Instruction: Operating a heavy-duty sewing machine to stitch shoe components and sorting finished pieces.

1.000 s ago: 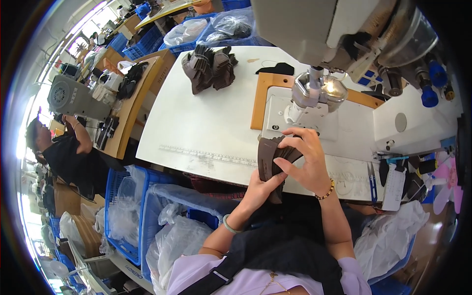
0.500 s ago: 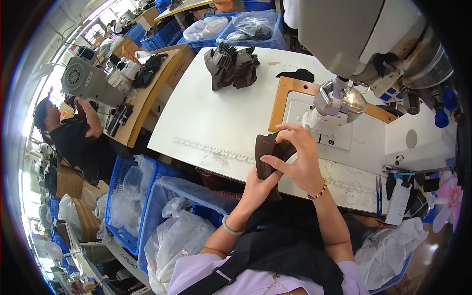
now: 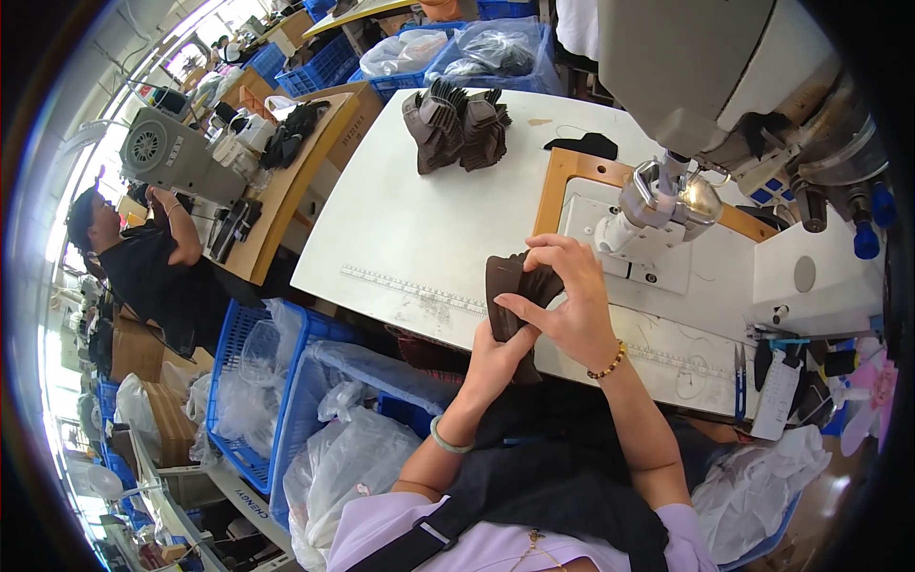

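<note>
Over the front edge of the white table, both my hands hold a small stack of dark brown fabric or leather pieces (image 3: 503,286). My left hand (image 3: 498,360) grips the stack from below, its thumb across the lower part. My right hand (image 3: 572,296) pinches the upper right part between thumb and fingers. Farther off on the table stand two bundles of similar dark brown pieces (image 3: 457,132), fanned at the top. To the right is a sewing machine (image 3: 658,205) with a wooden frame (image 3: 556,191) around its bed. A flat black piece (image 3: 583,145) lies behind that frame.
A ruler strip (image 3: 410,289) runs along the table (image 3: 362,210). Blue-handled snips (image 3: 740,381) lie at its right edge, beside a white tag (image 3: 777,396). Blue crates (image 3: 224,381) with plastic bags stand at left. A person in black (image 3: 143,257) works at another bench.
My hands and the brown stack have shifted slightly left relative to the table. The view has turned a little. Both hands keep their hold.
</note>
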Available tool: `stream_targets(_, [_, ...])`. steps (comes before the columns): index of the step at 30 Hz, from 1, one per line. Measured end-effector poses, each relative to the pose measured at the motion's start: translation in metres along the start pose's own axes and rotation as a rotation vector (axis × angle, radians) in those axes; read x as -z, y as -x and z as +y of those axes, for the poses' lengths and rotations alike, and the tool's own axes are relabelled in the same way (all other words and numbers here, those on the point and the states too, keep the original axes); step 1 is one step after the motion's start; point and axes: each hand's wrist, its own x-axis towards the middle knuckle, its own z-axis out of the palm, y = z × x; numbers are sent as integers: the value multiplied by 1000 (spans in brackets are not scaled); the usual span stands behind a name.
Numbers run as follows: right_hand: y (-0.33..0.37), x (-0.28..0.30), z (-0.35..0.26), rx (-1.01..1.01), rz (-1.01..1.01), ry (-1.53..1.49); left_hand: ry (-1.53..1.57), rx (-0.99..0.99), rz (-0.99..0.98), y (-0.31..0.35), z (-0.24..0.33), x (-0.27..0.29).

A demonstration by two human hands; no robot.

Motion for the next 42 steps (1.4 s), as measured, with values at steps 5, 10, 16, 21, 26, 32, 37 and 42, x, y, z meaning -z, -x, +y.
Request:
stream_targets(5, [-3, -4, 0, 9, 8, 6, 7, -13, 28, -3, -3, 2])
stream_targets(10, [-4, -10, 0, 3, 8, 17, -72, -8, 68, -8, -4, 7])
stream_targets(16, [-2, -26, 3, -84, 46, -99, -284, -190, 201, -19, 9, 19])
stream_targets(21, [-2, -24, 16, -79, -108, -114, -841, -359, 495, -47, 35, 80])
stream_targets(26, [-10, -31, 36, -113, -279, -22, -1526, -173, 600, -86, 38, 126])
stream_targets(32, [-49, -57, 72, -118, -243, -9, -1681, -96, 509, -95, 23, 144])
stream_targets(37, [-131, -87, 106, -294, 61, -98, -1650, -268, 648, -101, 16, 150])
stream_targets(42, [-214, -119, 115, -472, 196, 284, -1637, -241, 678, -110, 19, 152])
